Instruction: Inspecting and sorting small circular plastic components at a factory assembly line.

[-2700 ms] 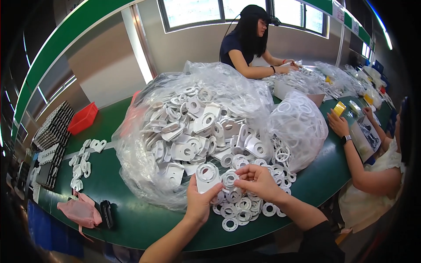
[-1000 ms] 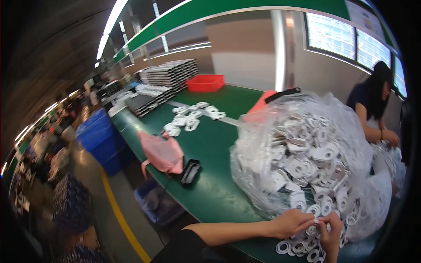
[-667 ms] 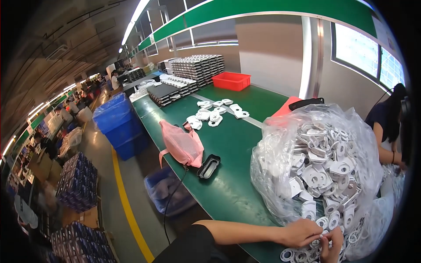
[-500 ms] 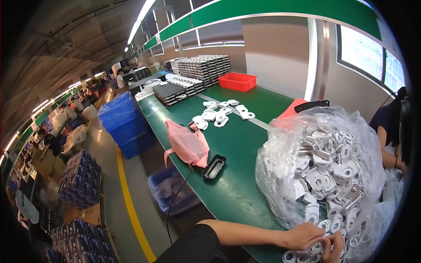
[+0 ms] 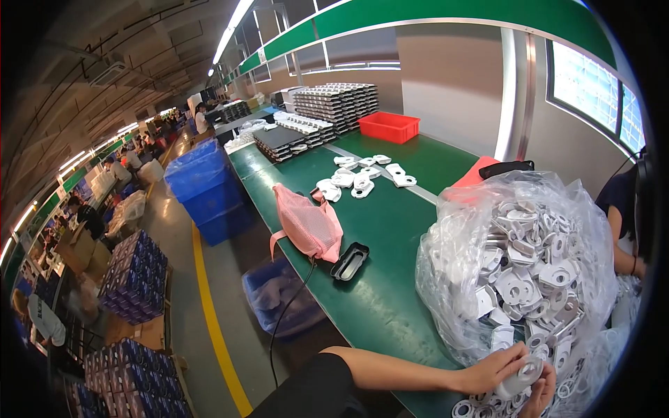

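Note:
At the lower right, my left hand and my right hand hold one pale plastic part with a rounded, ringed end between them. The fingers of both hands are closed on its edges. Just beyond them a big clear plastic bag lies opened, heaped with white and grey plastic parts that have round holes. Several loose white rings lie beside and under my hands. Part of my right hand is cut off by the lower edge.
On the green table are a pink mesh pouch, a black tray, scattered white parts, a red bin and stacked trays. Blue bins stand left of the table. Another person's arm shows at the right.
My hands have come up slightly and moved a little apart, so the pale part between them now shows. The whole view has shifted slightly.

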